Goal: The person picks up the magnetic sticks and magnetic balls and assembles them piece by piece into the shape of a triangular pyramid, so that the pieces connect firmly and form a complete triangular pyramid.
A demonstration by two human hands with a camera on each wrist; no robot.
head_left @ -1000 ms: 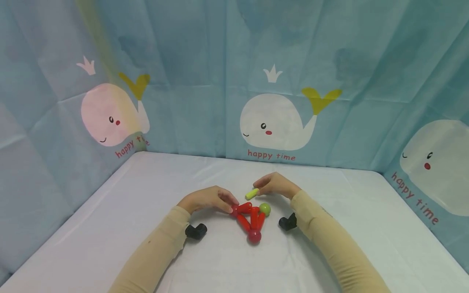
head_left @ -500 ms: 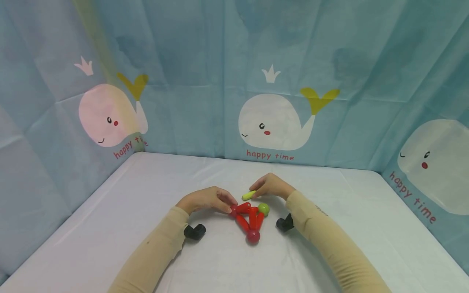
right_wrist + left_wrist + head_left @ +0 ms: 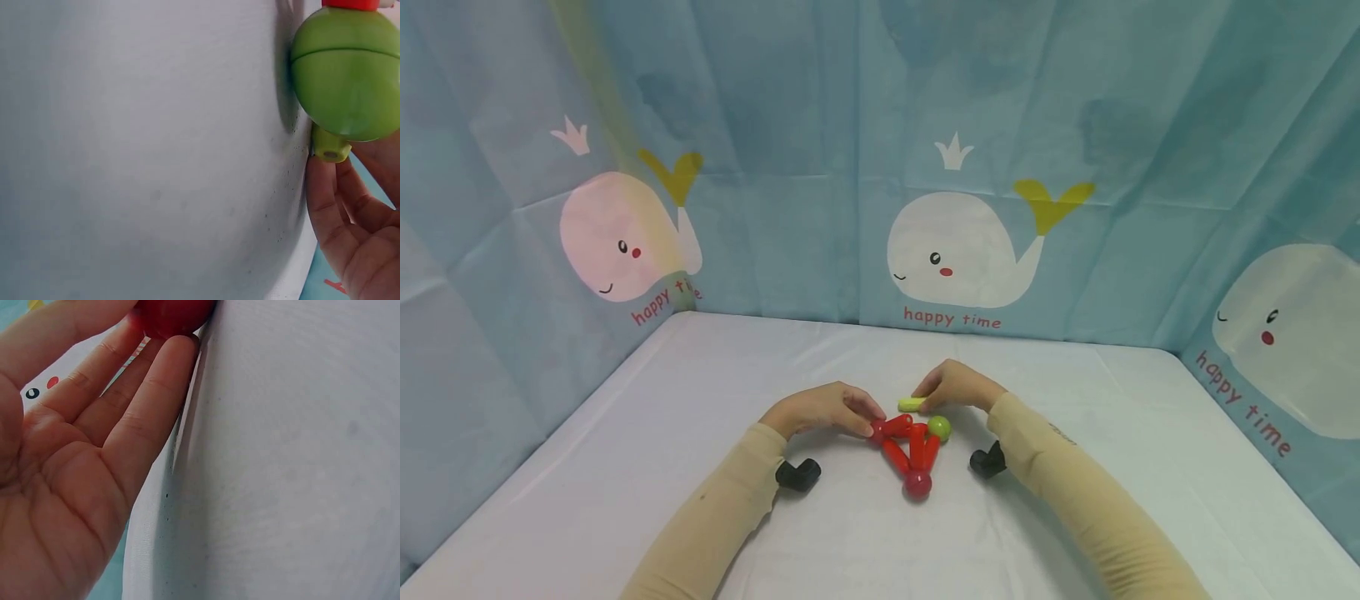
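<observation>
My left hand (image 3: 823,408) grips a red ball (image 3: 877,432) at the left corner of a triangular toy frame; the left wrist view shows fingers and thumb around that red ball (image 3: 175,315). Several red rods (image 3: 896,457) join it to a nearer red ball (image 3: 917,484) and toward a green ball (image 3: 939,429) at right. Just behind the frame, my right hand (image 3: 958,385) pinches a yellow-green rod (image 3: 910,405) lying crosswise. In the right wrist view, the green ball (image 3: 347,75) partly hides the yellow-green rod (image 3: 330,147), whose end shows a dark disc.
A white cloth (image 3: 760,542) covers the table. Blue curtains (image 3: 790,167) printed with whales stand along its back and sides. Black wrist-worn pieces (image 3: 799,475) stick out below both sleeves, near the tabletop.
The yellow-green rod has turned from slanted to nearly crosswise and come slightly nearer the frame, carried by my right hand. My left hand and the red frame stay in place.
</observation>
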